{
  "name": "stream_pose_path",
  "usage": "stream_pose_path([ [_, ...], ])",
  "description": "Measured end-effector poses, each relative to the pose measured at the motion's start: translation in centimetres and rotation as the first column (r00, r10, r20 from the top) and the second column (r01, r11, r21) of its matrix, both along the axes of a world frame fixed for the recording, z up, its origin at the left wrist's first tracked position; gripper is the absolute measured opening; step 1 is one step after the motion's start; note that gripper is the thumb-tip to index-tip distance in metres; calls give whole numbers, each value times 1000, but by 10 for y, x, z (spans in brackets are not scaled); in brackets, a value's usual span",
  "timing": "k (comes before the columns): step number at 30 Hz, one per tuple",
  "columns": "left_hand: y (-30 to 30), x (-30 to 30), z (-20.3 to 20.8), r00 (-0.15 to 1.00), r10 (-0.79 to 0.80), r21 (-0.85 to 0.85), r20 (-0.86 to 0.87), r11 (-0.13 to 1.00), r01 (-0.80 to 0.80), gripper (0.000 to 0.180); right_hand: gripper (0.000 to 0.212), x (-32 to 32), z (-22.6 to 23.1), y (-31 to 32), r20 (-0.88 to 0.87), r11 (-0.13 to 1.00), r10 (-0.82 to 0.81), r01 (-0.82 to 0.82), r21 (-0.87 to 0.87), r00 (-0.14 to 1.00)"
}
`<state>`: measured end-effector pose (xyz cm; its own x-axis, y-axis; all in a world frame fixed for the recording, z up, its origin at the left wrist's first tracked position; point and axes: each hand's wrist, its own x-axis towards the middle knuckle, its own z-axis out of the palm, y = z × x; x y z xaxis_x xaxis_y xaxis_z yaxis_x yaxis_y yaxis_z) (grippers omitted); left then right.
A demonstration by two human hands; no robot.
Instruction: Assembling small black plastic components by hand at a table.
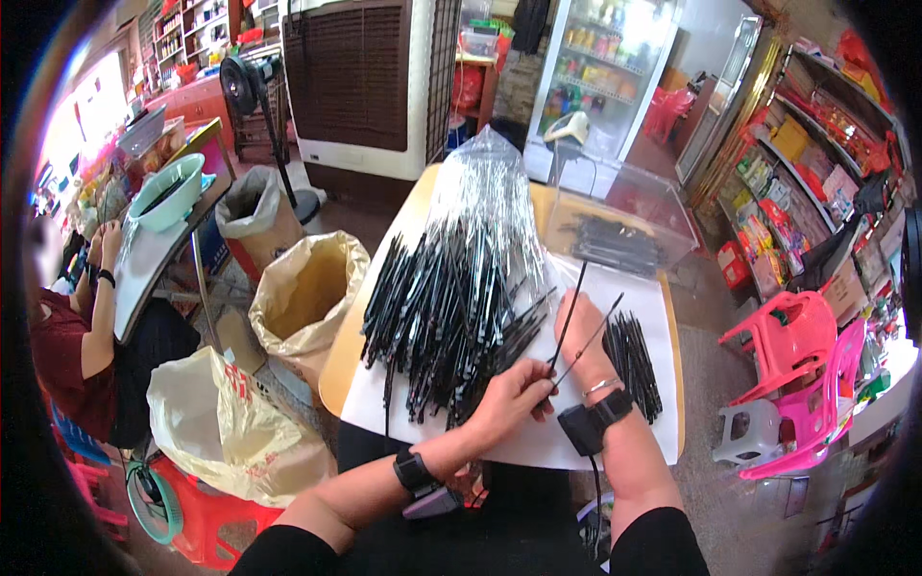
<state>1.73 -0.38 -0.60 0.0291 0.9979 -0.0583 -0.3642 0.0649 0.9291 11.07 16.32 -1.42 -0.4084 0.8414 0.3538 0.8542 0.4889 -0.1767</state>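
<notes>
Two long thin black strips, like cable ties (570, 312), stand up from my left hand (514, 396), whose thumb and fingers pinch their lower ends. Just beyond, my right hand (581, 331) is stretched over the white-covered table, partly behind the strips; its fingers are not clear. Left of both hands, a big heap of black strips (437, 331) spills from a clear plastic bag (490, 182). A smaller bundle of black strips (632, 365) lies right of my right wrist. Farther back, a clear plastic box (672, 226) has more black strips by it or inside; I cannot tell which.
Open sacks, one beige (312, 288) and one cream (226, 422), stand left of the table (336, 384). Pink plastic chairs (797, 336) and a grey stool (749, 432) are at right. A person (86, 326) works at another table on the left. A fan (245, 86) stands behind.
</notes>
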Motion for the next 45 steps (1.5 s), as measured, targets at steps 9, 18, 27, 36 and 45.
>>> stream_pose_path([
  [9, -1, -8, 5, 1000, 24, 67, -12, 998, -23, 18, 20, 14, 36, -52, 125, 929, -98, 136, -343, 987],
  [18, 0, -7, 6, 997, 65, 49, -32, 997, -64, 17, 18, 15, 15, -43, -86, 971, -152, 132, -199, 985],
  [27, 2, -6, 0, 996, 95, 70, 1, 993, -95, 16, 19, 24, 53, -41, -838, 476, -379, -694, -541, 393],
  [36, 0, -6, 6, 990, 134, 70, 40, 988, -137, 16, 15, 65, 44, -93, -663, 613, -348, -374, -696, 663],
  [45, 0, -7, 5, 980, 190, 86, 67, 977, -195, 16, 16, 95, 35, -126, -328, 975, -44, -31, -221, 944],
])
